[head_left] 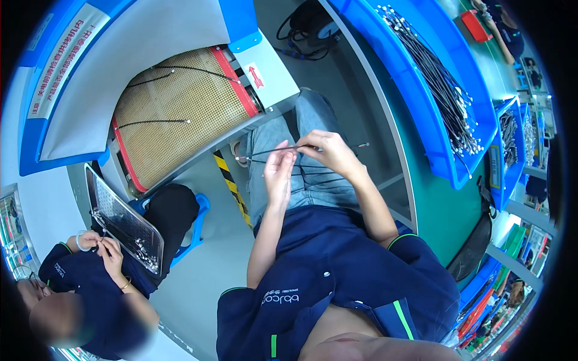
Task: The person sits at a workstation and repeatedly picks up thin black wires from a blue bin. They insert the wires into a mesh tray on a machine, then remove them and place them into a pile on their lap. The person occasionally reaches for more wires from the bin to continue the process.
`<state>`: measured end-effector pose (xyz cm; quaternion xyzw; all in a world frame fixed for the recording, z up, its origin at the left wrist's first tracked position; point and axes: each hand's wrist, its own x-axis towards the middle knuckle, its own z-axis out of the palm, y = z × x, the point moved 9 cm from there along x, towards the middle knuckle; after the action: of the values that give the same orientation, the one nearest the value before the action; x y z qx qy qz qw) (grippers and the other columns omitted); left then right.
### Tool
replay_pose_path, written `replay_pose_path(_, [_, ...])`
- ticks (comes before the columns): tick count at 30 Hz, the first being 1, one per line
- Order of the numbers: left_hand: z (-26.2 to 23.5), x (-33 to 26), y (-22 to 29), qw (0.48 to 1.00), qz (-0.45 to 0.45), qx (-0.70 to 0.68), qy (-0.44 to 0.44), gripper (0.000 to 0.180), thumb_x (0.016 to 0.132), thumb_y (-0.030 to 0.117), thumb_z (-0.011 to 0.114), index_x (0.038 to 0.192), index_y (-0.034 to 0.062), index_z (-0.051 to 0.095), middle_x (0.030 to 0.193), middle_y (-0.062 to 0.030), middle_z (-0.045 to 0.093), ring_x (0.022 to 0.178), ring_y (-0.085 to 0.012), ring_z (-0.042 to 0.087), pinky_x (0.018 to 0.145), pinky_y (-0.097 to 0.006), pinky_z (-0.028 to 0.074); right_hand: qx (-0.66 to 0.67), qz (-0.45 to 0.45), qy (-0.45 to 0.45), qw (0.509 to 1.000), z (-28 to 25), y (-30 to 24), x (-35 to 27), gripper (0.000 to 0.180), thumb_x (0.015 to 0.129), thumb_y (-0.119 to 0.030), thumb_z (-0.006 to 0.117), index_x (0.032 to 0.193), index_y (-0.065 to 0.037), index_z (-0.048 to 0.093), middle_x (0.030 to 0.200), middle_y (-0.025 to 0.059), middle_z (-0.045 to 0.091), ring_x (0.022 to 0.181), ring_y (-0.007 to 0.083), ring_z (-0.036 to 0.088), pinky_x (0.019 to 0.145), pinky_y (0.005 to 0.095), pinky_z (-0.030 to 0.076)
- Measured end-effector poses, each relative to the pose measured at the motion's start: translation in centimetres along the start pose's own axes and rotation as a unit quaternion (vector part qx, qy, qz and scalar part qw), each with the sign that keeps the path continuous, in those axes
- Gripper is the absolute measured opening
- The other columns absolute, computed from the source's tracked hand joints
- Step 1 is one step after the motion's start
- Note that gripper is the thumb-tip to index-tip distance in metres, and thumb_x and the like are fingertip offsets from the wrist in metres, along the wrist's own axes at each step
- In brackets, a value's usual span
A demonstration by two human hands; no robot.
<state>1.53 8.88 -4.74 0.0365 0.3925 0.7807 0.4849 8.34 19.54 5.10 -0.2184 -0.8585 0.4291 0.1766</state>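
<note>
Above my lap, my left hand (pixel 279 171) is closed, its fingertips pinching a thin black cable (pixel 291 147). My right hand (pixel 330 153) grips the same cable a short way to the right, with thumb and fingers pressed together. Small light connector tips (pixel 364 144) stick out to the right of that hand, and another thin end reaches out left of my left hand. More dark strands (pixel 322 174) run across my jeans below the hands; whether they belong to the held cable I cannot tell.
At the upper left, a mesh conveyor belt (pixel 174 132) carries several black cables under a blue-and-white hood. A large blue bin (pixel 415 90) of cables stands on the green table (pixel 430 207) at right. Lower left, a seated co-worker holds small parts over a clear tray (pixel 123 210).
</note>
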Motion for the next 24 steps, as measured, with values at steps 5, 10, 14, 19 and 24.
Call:
replay_pose_path(5, [-2.0, 0.6, 0.6, 0.999, 0.005, -0.012, 0.050, 0.016, 0.092, 0.006, 0.058, 0.106, -0.0012, 0.061, 0.104, -0.0100, 0.063, 0.093, -0.0144, 0.062, 0.087, -0.025, 0.050, -0.087, -0.001, -0.015, 0.996, -0.6, -0.5, 0.0, 0.012, 0.078, -0.012, 0.069, 0.087, -0.004, 0.067, 0.082, 0.0082, 0.065, 0.077, 0.0243, 0.063, 0.070, 0.0328, 0.051])
replay_pose_path(10, [-5.1, 0.7, 2.6, 0.994, 0.047, -0.007, 0.097, 0.016, 0.091, 0.006, 0.058, 0.106, -0.0012, 0.061, 0.102, -0.0090, 0.063, 0.092, -0.0138, 0.061, 0.087, -0.025, 0.050, -0.118, 0.023, -0.014, 0.993, -3.4, 0.9, -1.0, 0.012, 0.081, -0.016, 0.066, 0.087, -0.006, 0.067, 0.083, 0.0078, 0.065, 0.080, 0.0237, 0.063, 0.072, 0.0337, 0.051])
replay_pose_path(14, [-6.3, 0.8, 3.3, 0.992, 0.060, -0.018, 0.106, 0.016, 0.091, 0.006, 0.058, 0.106, -0.0013, 0.061, 0.102, -0.0090, 0.062, 0.092, -0.0136, 0.061, 0.087, -0.024, 0.050, -0.065, 0.068, -0.003, 0.996, -4.3, 2.5, -1.7, 0.015, 0.082, -0.015, 0.067, 0.091, -0.004, 0.067, 0.084, 0.0106, 0.065, 0.079, 0.0243, 0.064, 0.069, 0.0333, 0.052])
replay_pose_path(19, [-6.8, 0.7, 3.5, 0.991, 0.064, -0.025, 0.112, 0.016, 0.091, 0.005, 0.058, 0.105, -0.0023, 0.061, 0.102, -0.0095, 0.062, 0.092, -0.0139, 0.061, 0.086, -0.023, 0.051, -0.046, 0.075, 0.013, 0.996, -4.5, 2.5, -1.7, 0.013, 0.082, -0.013, 0.068, 0.089, -0.003, 0.067, 0.083, 0.0098, 0.065, 0.074, 0.0218, 0.065, 0.064, 0.0308, 0.051])
replay_pose_path(24, [-7.2, 0.8, 3.7, 0.991, 0.069, -0.019, 0.117, 0.016, 0.093, 0.007, 0.056, 0.105, -0.0022, 0.060, 0.100, -0.0104, 0.062, 0.090, -0.0136, 0.061, 0.082, -0.021, 0.052, -0.033, 0.066, 0.042, 0.996, -4.9, 2.3, -1.7, 0.012, 0.081, -0.014, 0.069, 0.087, -0.004, 0.068, 0.080, 0.0085, 0.064, 0.069, 0.0186, 0.063, 0.060, 0.0284, 0.049])
